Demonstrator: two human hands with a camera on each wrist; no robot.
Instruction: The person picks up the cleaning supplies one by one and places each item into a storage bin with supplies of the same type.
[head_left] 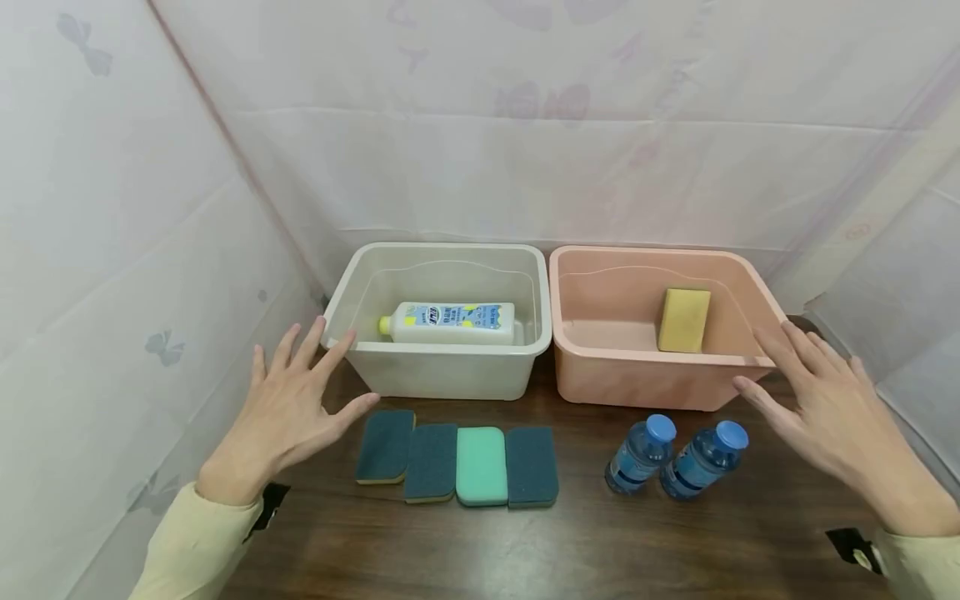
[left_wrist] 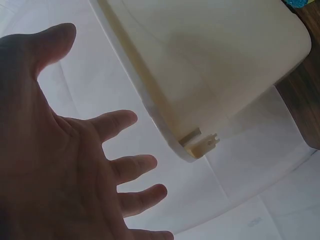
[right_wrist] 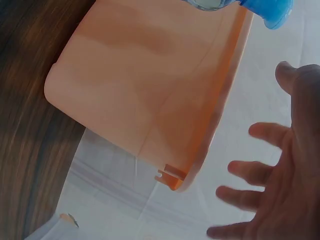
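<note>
My left hand (head_left: 288, 408) is spread, fingers straight, beside the front left corner of a white bin (head_left: 442, 371); it holds nothing. A white bottle with a yellow cap (head_left: 453, 333) lies on its side in that bin. Fingers apart, my right hand (head_left: 832, 408) hovers by the front right corner of a pink bin (head_left: 637, 379), also holding nothing. Inside the pink bin a yellow sponge (head_left: 684, 321) leans against the wall. Both wrist views show the palm and spread fingers of the left hand (left_wrist: 85, 165) and right hand (right_wrist: 285, 175) near the bins.
In front of the white bin lies a row of sponges: several dark green ones (head_left: 531, 467) and a light green one (head_left: 482, 467). Two blue-capped water bottles (head_left: 637, 457) stand before the pink bin on the brown wooden table (head_left: 450, 558). Pale sheeting (head_left: 465, 175) surrounds the table.
</note>
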